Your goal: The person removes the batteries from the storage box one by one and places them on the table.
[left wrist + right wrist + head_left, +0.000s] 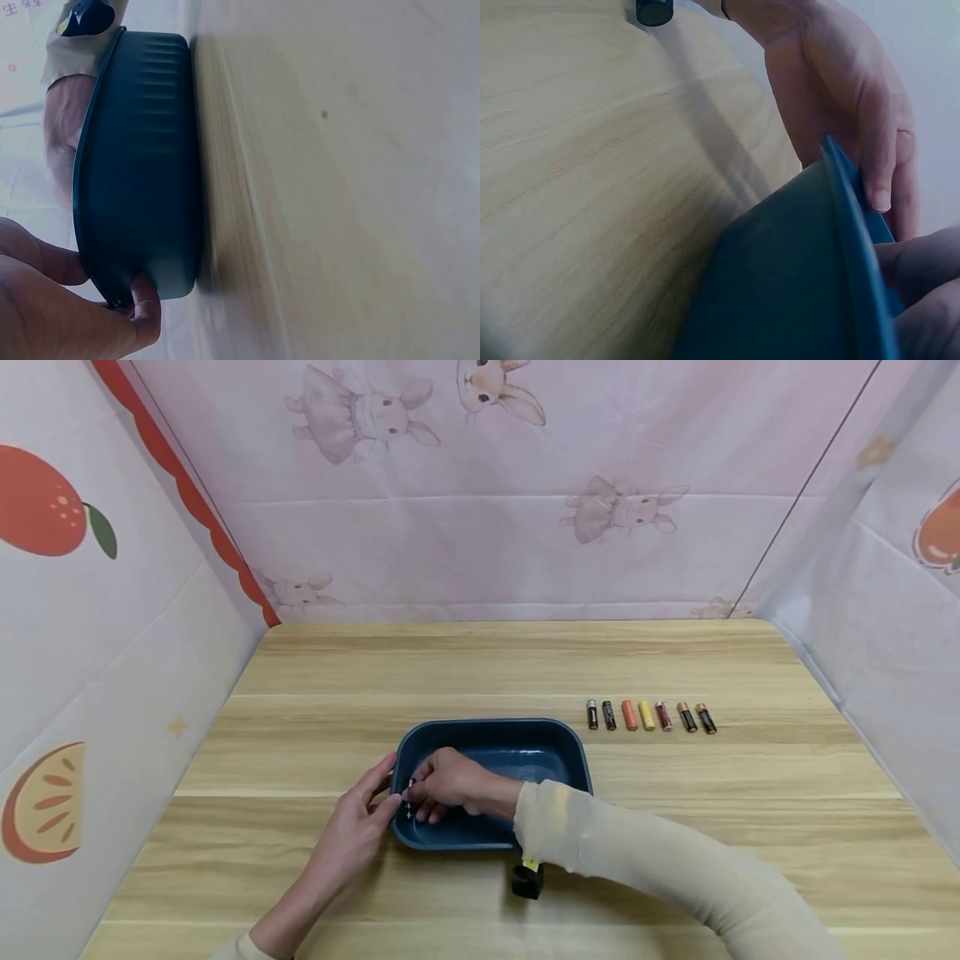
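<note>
A dark blue rectangular basin (491,845) sits on the table. My left hand (352,827) grips its left rim; the left wrist view shows the thumb and a finger on either side of the rim. Inside the basin, my right hand (450,783) is at the left end with its fingertips pinching a small dark battery (411,784) with light markings, mostly covered by the fingers. Neither wrist view shows that battery, since the basin wall (780,270) blocks it.
To the right of the basin, several AA-size batteries (647,716) lie in a spaced row, black, orange, yellow and dark red among them. A black camera (527,881) hangs under the right wrist. Printed cloth walls (480,552) stand behind and beside the wooden table (450,668).
</note>
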